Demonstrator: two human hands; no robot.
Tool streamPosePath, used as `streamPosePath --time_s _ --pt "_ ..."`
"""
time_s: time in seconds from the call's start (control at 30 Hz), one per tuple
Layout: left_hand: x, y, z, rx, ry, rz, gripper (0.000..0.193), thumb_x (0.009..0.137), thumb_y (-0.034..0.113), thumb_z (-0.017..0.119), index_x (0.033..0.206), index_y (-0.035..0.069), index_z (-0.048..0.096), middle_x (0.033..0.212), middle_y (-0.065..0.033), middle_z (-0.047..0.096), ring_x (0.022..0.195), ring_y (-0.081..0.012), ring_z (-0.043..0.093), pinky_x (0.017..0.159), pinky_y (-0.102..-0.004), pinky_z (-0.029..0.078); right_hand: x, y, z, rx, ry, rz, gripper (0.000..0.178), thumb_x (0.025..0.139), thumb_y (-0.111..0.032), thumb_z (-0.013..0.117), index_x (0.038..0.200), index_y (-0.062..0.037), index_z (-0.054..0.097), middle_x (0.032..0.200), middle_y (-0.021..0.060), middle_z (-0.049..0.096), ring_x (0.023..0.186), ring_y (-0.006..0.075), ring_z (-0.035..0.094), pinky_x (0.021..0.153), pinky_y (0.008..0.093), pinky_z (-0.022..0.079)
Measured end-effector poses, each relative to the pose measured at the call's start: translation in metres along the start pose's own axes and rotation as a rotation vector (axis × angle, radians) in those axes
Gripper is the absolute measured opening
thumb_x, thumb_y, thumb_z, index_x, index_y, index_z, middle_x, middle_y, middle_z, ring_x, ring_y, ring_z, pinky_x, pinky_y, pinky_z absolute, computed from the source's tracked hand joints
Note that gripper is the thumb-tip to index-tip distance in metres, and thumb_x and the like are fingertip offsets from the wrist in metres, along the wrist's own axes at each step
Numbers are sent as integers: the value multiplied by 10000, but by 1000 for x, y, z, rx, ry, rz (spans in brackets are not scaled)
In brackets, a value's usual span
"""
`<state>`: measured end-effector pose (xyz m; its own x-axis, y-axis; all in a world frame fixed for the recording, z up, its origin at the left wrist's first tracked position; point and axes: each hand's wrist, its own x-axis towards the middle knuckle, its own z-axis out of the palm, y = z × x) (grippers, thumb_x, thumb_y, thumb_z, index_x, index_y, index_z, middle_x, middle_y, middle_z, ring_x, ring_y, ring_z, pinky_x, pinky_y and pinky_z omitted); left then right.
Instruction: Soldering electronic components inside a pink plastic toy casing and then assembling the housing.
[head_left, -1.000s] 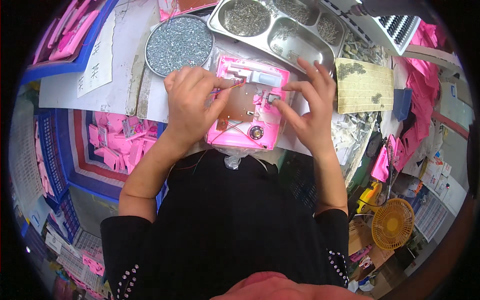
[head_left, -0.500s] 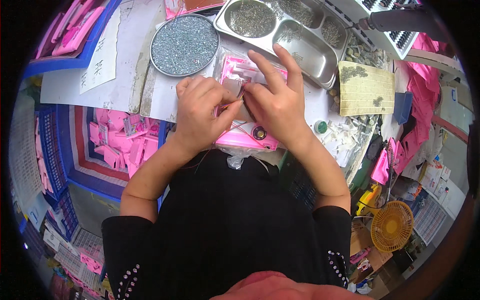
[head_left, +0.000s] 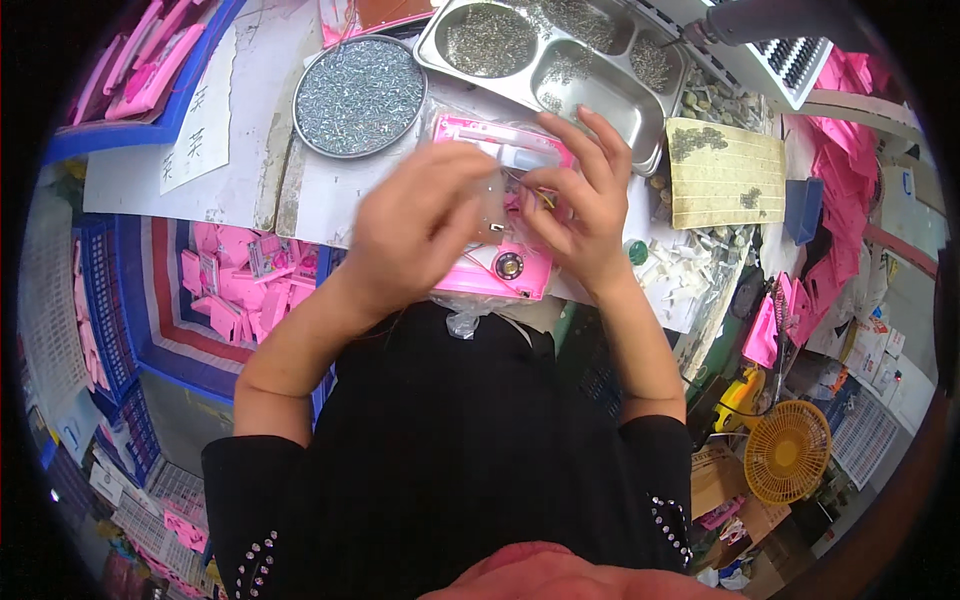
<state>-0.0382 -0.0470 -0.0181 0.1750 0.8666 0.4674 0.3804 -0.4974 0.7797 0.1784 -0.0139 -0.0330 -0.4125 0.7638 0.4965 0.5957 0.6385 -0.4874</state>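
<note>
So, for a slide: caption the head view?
Right hand at thin wires over open pink casing; left hand blurred.

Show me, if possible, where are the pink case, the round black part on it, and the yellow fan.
Pink case [head_left: 482, 281]: head view, on its lower strip.
Round black part [head_left: 509, 265]: head view, on its centre.
Yellow fan [head_left: 788, 452]: head view, on its round grille.

A flat white table with a dirty brown line across it [head_left: 325, 200] is under the grip, and the light there is bright. Left of the grip is a big blue plastic box with striped cloth inside [head_left: 200, 378]. Well right and nearer the body are a round yellow plastic fan [head_left: 787, 440] and brown cardboard boxes [head_left: 715, 478].
</note>
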Motion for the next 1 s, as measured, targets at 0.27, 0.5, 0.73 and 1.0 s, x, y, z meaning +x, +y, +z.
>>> streamPosePath --time_s 0.27,0.5,0.73,1.0 --pt "38 -7 32 -74 -381 -134 201 879 72 702 1071 23 739 921 -143 739 854 -309 715 739 -390 565 -20 16 -10 237 100 167 192 718 -77 814 887 -132 740 1381 99 650 1374 363 461 1116 474 383" --pt "63 -15 22 -161 -639 -133 150 909 59 692 1039 -5 734 860 -111 700 754 -200 678 697 -317 538 -17 24 -21 213 52 4 239 670 -78 818 891 -120 738 1373 126 650 1351 367 481 1088 470 409" --pt "57 -9 16 -74 -546 -116 109 918 70 681 999 -2 698 869 -118 669 760 -249 661 696 -347 528 -85 22 -98 -67 189 139 210 708 12 777 893 -32 687 1234 204 698 1195 385 613 1041 472 465" --pt "54 -6 26 34 -460 66 80 911 60 674 981 25 655 893 -133 659 809 -325 663 713 -394 544 -255 70 -238 846 1348 917 185 993 -103 659 1139 -24 580 899 74 625 712 166 504 647 318 446"
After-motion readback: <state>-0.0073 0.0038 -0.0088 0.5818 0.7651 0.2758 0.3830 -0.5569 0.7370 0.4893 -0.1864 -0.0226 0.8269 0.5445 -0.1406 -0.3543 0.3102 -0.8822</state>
